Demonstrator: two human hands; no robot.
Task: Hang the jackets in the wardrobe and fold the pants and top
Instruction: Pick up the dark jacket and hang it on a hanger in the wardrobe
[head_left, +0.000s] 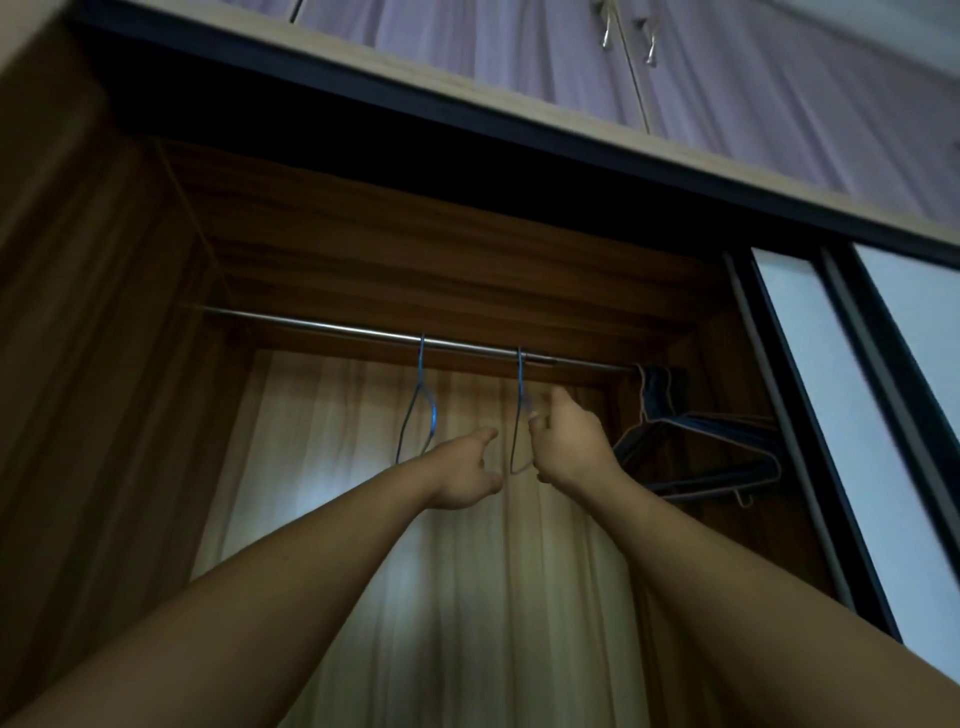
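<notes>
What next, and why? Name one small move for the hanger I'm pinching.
Probably lift the right hand to unhook the blue hanger from the rod: it hangs bare, hooked there, pinched in that hand, with the left hand open beside it.

A metal rail (311, 326) spans the top of the wooden wardrobe (363, 249). Near its middle hook two thin blue hangers, the left wire hanger (422, 410) and the right wire hanger (519, 379), hanging apart. A bunch of dark hangers (696, 447) crowds its right end, tilted.
</notes>
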